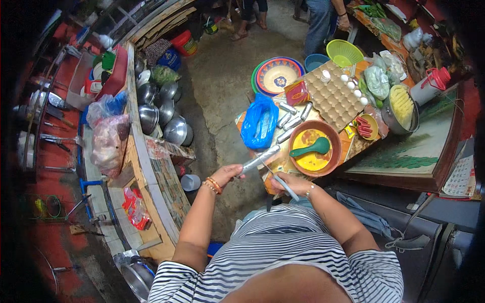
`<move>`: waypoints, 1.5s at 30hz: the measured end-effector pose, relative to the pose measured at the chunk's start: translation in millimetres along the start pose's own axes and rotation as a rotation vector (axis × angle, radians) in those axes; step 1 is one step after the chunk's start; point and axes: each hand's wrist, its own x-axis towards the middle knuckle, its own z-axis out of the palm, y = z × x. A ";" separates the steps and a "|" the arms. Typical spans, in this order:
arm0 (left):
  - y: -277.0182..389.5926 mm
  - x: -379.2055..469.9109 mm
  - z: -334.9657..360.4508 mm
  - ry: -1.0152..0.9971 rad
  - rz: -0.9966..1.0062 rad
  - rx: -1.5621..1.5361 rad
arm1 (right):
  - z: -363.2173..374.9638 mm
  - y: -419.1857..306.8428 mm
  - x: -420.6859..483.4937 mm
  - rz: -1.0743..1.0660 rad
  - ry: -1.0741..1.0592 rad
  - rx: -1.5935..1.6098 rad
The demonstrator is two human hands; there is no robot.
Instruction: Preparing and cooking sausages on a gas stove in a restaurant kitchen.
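My left hand (228, 175) grips the near end of a foil-wrapped roll (260, 158), tilted up to the right. My right hand (290, 184) holds a knife by its grey handle (287, 186); its thin blade crosses the roll near the middle. Just right of the roll stands a brown bowl (335, 166) of yellow liquid (307, 163) with a green ladle (320, 146) in it. Several more foil-wrapped rolls (292, 123) lie on the table behind, beside a blue plastic bag (259, 121).
Beyond the rolls lie an egg tray (329, 100), patterned plates (279, 62) and a green colander (344, 53). A pot of yellow food (401, 106) stands at the right. Metal pots (176, 130) are on the left. Other people stand at the top; one person's hand (344, 23) shows.
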 end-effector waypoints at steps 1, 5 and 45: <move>-6.8 0.5 6.4 -0.041 -0.008 -0.014 | 1.3 -2.8 5.5 0.043 -0.035 -0.021; -30.7 3.0 23.8 -0.062 -0.042 -0.030 | 8.5 0.0 13.2 0.156 -0.037 0.044; 79.8 79.8 80.8 0.369 0.466 0.591 | -13.9 -3.1 -62.7 0.293 0.363 -0.505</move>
